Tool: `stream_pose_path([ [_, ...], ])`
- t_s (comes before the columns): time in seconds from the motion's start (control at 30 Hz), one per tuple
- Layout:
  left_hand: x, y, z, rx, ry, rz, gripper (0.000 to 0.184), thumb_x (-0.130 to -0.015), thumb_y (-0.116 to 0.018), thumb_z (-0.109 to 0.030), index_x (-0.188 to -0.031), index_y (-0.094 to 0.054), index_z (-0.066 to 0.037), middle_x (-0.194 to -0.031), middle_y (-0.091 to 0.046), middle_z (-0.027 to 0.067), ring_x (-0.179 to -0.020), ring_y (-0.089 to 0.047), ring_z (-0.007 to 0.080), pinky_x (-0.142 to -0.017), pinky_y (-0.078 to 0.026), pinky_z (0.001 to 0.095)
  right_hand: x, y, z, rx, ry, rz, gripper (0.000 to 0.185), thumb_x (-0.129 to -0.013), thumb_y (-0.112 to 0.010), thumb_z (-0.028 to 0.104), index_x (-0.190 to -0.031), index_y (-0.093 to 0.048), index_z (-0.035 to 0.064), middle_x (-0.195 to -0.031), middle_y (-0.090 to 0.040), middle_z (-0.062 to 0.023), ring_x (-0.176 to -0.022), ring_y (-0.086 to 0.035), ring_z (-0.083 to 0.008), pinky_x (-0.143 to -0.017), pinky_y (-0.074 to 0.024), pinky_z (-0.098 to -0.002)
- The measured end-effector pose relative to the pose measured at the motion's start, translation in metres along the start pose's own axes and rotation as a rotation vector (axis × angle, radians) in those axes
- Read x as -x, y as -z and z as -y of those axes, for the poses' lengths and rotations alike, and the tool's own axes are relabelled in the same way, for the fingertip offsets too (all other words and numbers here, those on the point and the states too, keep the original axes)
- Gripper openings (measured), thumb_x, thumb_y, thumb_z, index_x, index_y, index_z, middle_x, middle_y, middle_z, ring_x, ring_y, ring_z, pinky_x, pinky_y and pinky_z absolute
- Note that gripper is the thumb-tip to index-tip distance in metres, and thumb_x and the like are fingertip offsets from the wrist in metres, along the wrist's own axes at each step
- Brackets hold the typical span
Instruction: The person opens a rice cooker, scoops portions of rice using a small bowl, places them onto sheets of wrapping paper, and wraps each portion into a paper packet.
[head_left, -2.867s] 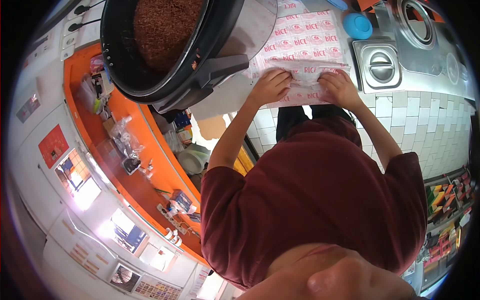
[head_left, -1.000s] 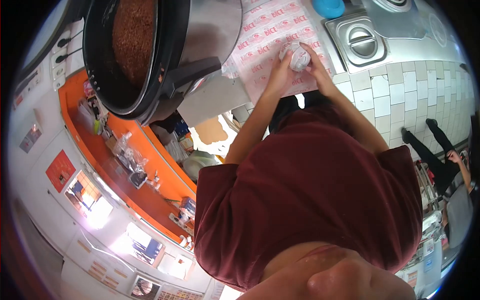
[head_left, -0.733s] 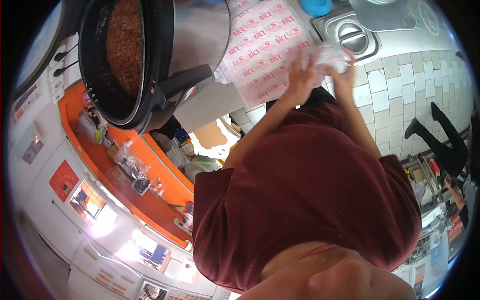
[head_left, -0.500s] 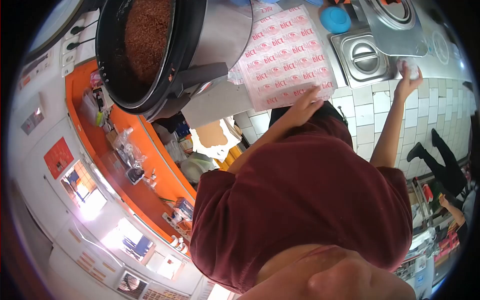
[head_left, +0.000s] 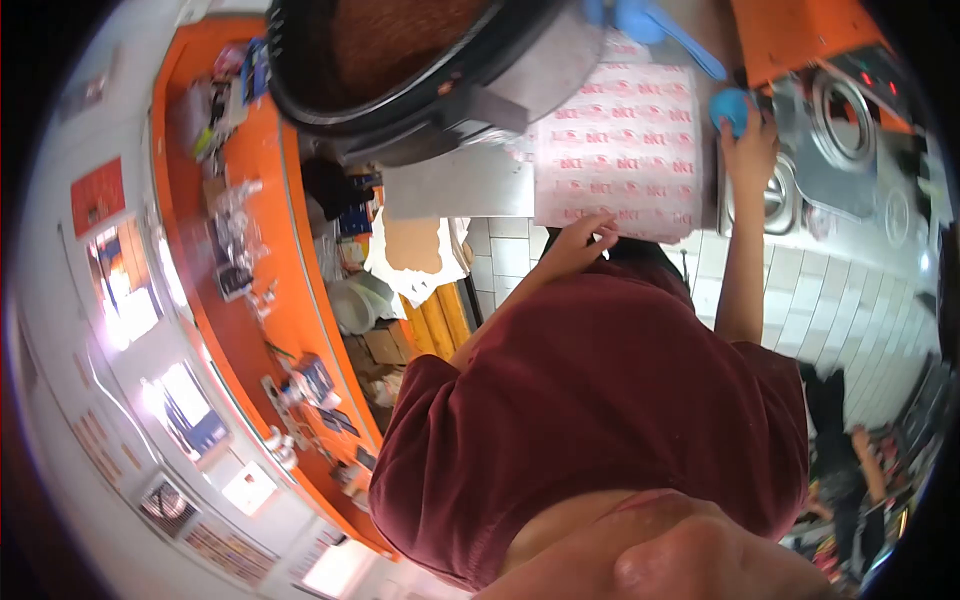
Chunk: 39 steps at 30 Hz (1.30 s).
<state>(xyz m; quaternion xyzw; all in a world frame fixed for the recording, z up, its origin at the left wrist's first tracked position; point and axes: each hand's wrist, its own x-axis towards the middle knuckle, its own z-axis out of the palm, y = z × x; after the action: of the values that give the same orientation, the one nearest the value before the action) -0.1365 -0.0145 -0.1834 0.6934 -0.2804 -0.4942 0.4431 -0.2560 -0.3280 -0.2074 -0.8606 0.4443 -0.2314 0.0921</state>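
Note:
My right hand (head_left: 750, 150) is at a small blue bowl (head_left: 730, 110), its fingers closed round the near edge, to the right of the printed paper. A stack of white wrapping paper (head_left: 617, 150) with red lettering lies on the steel counter in front of me. My left hand (head_left: 585, 243) is at the near edge of this paper, fingers apart and slightly bent, holding nothing. Left of the paper, a large black pot (head_left: 400, 110) contains reddish-brown grainy food (head_left: 395, 40). A blue spatula-like utensil (head_left: 680, 38) lies past the paper.
A steel container with a lid (head_left: 780, 200) sits right of the paper, partly behind my right forearm. Beyond it is a round steel-rimmed opening (head_left: 843, 115). An orange shelf (head_left: 290, 260) with bags and small items runs along the left. Another person (head_left: 850, 480) is at the lower right.
My right hand has moved left and forward from beside the lidded container, where it held something whitish, to the blue bowl. My left hand stays at the paper's near edge. The view has turned.

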Motion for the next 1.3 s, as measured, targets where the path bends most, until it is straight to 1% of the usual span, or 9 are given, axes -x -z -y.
stream_pose_path([
  [0.07,0.003,0.004,0.005,-0.030,-0.131,0.070,0.039,-0.091,-0.063,-0.021,-0.122,-0.054,0.000,-0.110,-0.061,0.0115,-0.100,-0.061,0.0210,-0.087,-0.047,0.0328,-0.029,-0.010,0.005,0.131,-0.274,0.364,0.067,-0.079,-0.068,0.049,-0.137,-0.042,0.0293,-0.126,-0.050,-0.0263,-0.115,-0.052,-0.0435,-0.092,-0.0457,-0.0492],
  [0.13,0.005,0.012,-0.013,0.007,-0.198,0.001,0.039,-0.089,-0.065,-0.021,-0.120,-0.056,0.000,-0.109,-0.062,0.0123,-0.098,-0.062,0.0220,-0.086,-0.048,0.0329,-0.029,-0.025,-0.003,0.045,-0.163,0.202,0.069,-0.077,-0.070,0.050,-0.138,-0.041,0.0317,-0.127,-0.048,-0.0298,-0.115,-0.051,-0.0473,-0.093,-0.0447,-0.0503],
  [0.27,0.006,0.028,-0.053,-0.015,-0.423,-0.026,0.038,-0.086,-0.068,-0.018,-0.119,-0.058,-0.002,-0.109,-0.062,0.0155,-0.098,-0.062,0.0262,-0.086,-0.049,0.0362,-0.010,0.017,0.021,-0.313,0.055,0.130,0.076,-0.082,-0.068,0.045,-0.142,-0.036,0.0104,-0.138,-0.043,-0.0227,-0.127,-0.044,-0.0373,-0.103,-0.0363,-0.0460],
  [0.4,0.017,0.066,-0.134,-0.288,-0.883,-0.217,0.052,-0.072,-0.077,-0.022,-0.119,-0.060,-0.009,-0.113,-0.059,0.0134,-0.098,-0.061,0.0304,-0.086,-0.049,0.0386,0.051,0.054,0.059,-1.484,-0.679,0.546,0.076,-0.088,-0.058,0.050,-0.140,-0.037,-0.0009,-0.142,-0.043,-0.0143,-0.127,-0.046,-0.0285,-0.106,-0.0359,-0.0419],
  [0.57,0.023,0.097,-0.170,-0.283,-1.246,-0.313,0.070,-0.054,-0.082,-0.022,-0.120,-0.059,-0.015,-0.120,-0.052,0.0112,-0.098,-0.058,0.0314,-0.086,-0.049,0.0427,0.073,0.129,0.166,-1.653,-0.199,0.915,0.101,-0.080,-0.060,0.067,-0.144,-0.029,-0.0047,-0.143,-0.039,-0.0180,-0.136,-0.035,-0.0274,-0.111,-0.0293,-0.0402],
  [0.87,0.025,0.179,-0.176,-0.541,-1.452,-0.770,0.083,-0.055,-0.086,-0.035,-0.130,-0.051,-0.025,-0.134,-0.036,0.0210,-0.115,-0.038,0.0360,-0.091,-0.038,0.0474,-0.090,0.208,0.319,-0.812,0.409,0.604,0.087,-0.077,-0.072,0.047,-0.141,-0.040,-0.0019,-0.142,-0.045,-0.0176,-0.128,-0.046,-0.0277,-0.104,-0.0371,-0.0391],
  [1.0,0.020,0.207,-0.131,-0.348,-1.292,-0.972,0.110,-0.054,-0.090,-0.036,-0.143,-0.028,-0.019,-0.141,-0.024,0.0309,-0.120,-0.034,0.0413,-0.096,-0.030,0.0532,-0.207,0.142,0.398,-0.262,0.773,0.366,0.078,-0.062,-0.080,0.034,-0.130,-0.055,0.0049,-0.119,-0.063,-0.0171,-0.107,-0.063,-0.0246,-0.085,-0.0500,-0.0314],
  [1.1,0.025,0.218,-0.113,-0.302,-0.816,-0.919,0.143,-0.048,-0.093,-0.029,-0.147,0.007,-0.007,-0.147,-0.003,0.0353,-0.135,-0.014,0.0518,-0.108,-0.018,0.0567,-0.278,0.043,0.404,0.248,1.133,0.450,0.064,-0.071,-0.072,0.035,-0.127,-0.056,0.0082,-0.112,-0.062,-0.0206,-0.095,-0.062,-0.0378,-0.079,-0.0521,-0.0461],
  [1.3,0.012,0.227,-0.088,-0.227,-0.642,-0.805,0.140,-0.052,-0.092,-0.024,-0.143,0.008,0.009,-0.147,0.001,0.0370,-0.138,-0.010,0.0509,-0.112,-0.017,0.0510,-0.291,0.034,0.423,0.270,1.163,0.645,0.054,-0.055,-0.079,0.029,-0.105,-0.069,0.0096,-0.085,-0.068,-0.0185,-0.080,-0.065,-0.0363,-0.071,-0.0522,-0.0455],
])
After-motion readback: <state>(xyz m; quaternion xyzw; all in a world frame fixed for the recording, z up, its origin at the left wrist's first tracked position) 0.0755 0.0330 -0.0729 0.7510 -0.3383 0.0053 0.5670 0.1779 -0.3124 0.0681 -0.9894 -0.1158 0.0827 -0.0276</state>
